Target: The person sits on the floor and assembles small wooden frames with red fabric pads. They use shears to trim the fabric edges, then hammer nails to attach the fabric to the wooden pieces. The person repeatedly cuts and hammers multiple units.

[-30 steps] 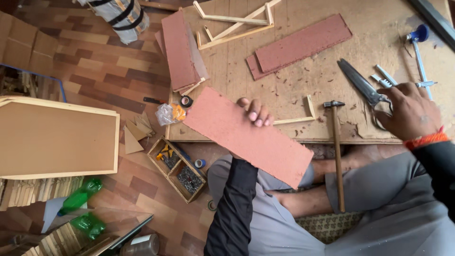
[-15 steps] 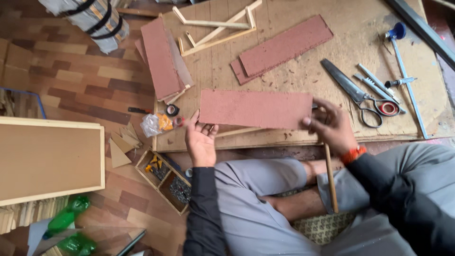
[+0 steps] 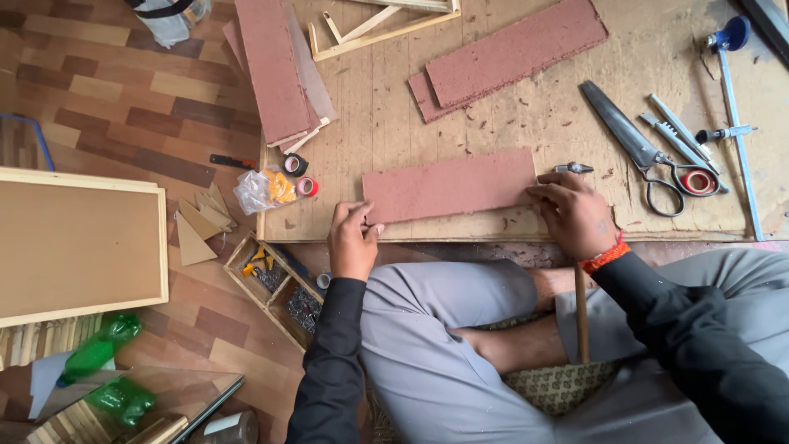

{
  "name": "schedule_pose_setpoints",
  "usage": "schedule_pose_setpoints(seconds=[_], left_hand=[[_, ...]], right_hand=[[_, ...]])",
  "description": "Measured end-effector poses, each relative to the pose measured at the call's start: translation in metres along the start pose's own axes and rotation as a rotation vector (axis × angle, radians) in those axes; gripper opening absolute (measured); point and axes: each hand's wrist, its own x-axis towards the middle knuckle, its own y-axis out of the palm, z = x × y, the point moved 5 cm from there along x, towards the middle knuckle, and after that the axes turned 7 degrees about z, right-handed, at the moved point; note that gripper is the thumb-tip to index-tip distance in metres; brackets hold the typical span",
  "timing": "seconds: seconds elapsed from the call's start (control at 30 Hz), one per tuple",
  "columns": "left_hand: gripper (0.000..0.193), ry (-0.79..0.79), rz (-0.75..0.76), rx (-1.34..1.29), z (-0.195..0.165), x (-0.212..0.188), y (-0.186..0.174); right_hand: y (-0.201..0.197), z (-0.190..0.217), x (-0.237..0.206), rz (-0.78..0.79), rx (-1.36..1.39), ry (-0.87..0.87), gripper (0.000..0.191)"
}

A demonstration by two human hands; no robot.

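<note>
Reddish board (image 3: 450,187) is lying flat under both hands, left hand (image 3: 353,238) and right hand (image 3: 571,214) pressing its ends with open fingers; uneven pressure could be skewing it toward the table (image 3: 509,226) edge.

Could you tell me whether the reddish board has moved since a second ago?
Yes. The reddish board has swung from slanting off the workboard's near edge to lying flat along it.

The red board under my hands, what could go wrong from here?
1. The red board lies near the front edge of the workboard, held only by the left hand and right hand at its ends; it might slip off toward the lap.
2. The saw and scissors lie just beyond the right hand; a sideways reach could catch a blade.
3. The hammer runs under the right wrist and may get knocked.
</note>
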Motion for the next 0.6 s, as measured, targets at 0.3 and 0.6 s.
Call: schedule_pose_setpoints(seconds=[0.3,0.6], left_hand=[[0.031,-0.097,-0.116,-0.139,0.024,0.026,0.006],[0.029,-0.123,-0.137,-0.287,0.045,0.031,0.012]], right_hand=[[0.01,-0.01,0.026,-0.087,0.065,0.123,0.011],[0.013,-0.009,0.027,-0.061,0.062,0.152,0.012]])
